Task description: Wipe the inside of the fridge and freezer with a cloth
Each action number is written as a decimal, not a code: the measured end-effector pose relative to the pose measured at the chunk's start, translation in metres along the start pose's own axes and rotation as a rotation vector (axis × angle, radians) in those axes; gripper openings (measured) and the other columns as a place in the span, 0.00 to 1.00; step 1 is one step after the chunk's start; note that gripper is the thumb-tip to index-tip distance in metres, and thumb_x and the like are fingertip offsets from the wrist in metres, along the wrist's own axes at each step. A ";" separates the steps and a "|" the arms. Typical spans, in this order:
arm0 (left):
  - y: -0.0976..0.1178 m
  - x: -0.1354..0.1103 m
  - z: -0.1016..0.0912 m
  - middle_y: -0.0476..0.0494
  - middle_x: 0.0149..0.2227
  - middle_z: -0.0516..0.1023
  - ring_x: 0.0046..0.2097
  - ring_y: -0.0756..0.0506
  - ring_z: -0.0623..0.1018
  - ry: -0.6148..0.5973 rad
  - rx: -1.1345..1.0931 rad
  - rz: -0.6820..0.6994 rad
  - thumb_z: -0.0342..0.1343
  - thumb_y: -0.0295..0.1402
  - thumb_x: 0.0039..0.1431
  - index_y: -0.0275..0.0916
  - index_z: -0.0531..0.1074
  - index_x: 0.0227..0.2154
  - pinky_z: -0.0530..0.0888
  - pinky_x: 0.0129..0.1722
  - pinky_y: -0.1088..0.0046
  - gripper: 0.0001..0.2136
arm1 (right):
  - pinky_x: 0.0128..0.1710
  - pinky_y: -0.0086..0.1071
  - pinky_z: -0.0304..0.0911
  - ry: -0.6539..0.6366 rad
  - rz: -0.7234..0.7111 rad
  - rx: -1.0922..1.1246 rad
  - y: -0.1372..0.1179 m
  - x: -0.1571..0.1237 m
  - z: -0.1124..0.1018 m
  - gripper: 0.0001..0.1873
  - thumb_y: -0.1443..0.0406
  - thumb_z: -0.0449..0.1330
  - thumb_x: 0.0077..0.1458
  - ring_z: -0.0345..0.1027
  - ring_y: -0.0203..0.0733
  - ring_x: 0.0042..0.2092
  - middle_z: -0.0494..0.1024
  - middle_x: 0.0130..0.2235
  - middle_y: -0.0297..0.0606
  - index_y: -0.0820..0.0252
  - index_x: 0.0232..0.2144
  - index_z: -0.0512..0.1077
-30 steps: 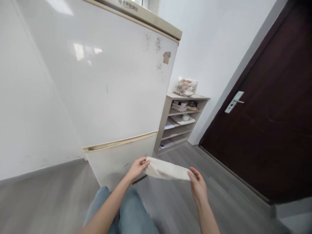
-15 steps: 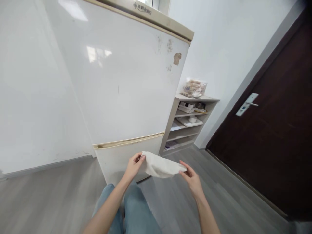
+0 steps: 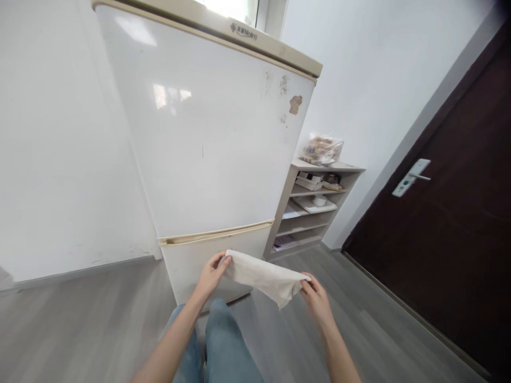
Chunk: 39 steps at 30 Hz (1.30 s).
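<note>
A white cloth (image 3: 261, 274) is stretched between my two hands, above my knees. My left hand (image 3: 212, 272) pinches its left corner between thumb and fingers. At the other end, my right hand (image 3: 316, 299) grips the right corner, and a loose fold hangs down beside it to a point. Just beyond the cloth stands a white refrigerator (image 3: 207, 143) with two doors, both closed. Brown and grey marks spot its upper door near the right edge. Neither hand touches the refrigerator.
Right of the refrigerator is a low shelf unit (image 3: 305, 226) holding boxes, a tray and a white cup (image 3: 319, 200). A plastic bag (image 3: 322, 150) sits on its top. A dark door (image 3: 443, 223) with a metal handle (image 3: 411, 177) is at the far right. Grey flooring (image 3: 99, 324) runs below.
The cloth is pulled straighter along its top edge, and a pointed fold now hangs near my right hand. My hands have spread slightly apart. The view has shifted a little.
</note>
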<state>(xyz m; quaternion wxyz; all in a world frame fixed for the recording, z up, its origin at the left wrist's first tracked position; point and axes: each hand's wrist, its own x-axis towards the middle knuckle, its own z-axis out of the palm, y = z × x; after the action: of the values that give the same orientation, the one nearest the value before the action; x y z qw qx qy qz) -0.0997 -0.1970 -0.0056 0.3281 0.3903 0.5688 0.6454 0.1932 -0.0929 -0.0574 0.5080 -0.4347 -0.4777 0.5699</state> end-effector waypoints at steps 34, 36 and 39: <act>0.014 -0.019 -0.043 0.43 0.43 0.80 0.40 0.47 0.74 -0.106 -0.172 -0.160 0.58 0.44 0.52 0.41 0.74 0.45 0.71 0.37 0.75 0.19 | 0.46 0.41 0.66 -0.166 -0.016 -0.162 -0.024 -0.004 -0.004 0.21 0.50 0.69 0.38 0.72 0.52 0.45 0.80 0.39 0.45 0.56 0.34 0.81; 0.015 -0.020 -0.042 0.44 0.44 0.79 0.41 0.47 0.74 -0.110 -0.171 -0.149 0.59 0.43 0.51 0.42 0.73 0.45 0.71 0.39 0.75 0.19 | 0.43 0.38 0.66 -0.104 0.002 -0.114 -0.020 0.000 -0.003 0.23 0.50 0.70 0.37 0.72 0.50 0.43 0.80 0.38 0.44 0.56 0.34 0.80; 0.017 -0.022 -0.038 0.44 0.52 0.75 0.48 0.45 0.74 -0.133 -0.191 -0.123 0.59 0.42 0.52 0.45 0.69 0.49 0.72 0.44 0.73 0.21 | 0.39 0.35 0.66 -0.098 0.011 -0.034 -0.020 0.001 0.003 0.23 0.50 0.70 0.39 0.71 0.46 0.40 0.79 0.38 0.43 0.57 0.35 0.79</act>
<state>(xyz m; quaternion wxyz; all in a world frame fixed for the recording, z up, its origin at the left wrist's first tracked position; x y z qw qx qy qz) -0.1226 -0.2367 0.0068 0.4397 0.3634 0.5048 0.6479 0.1934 -0.0915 -0.0370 0.4732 -0.4175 -0.5093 0.5852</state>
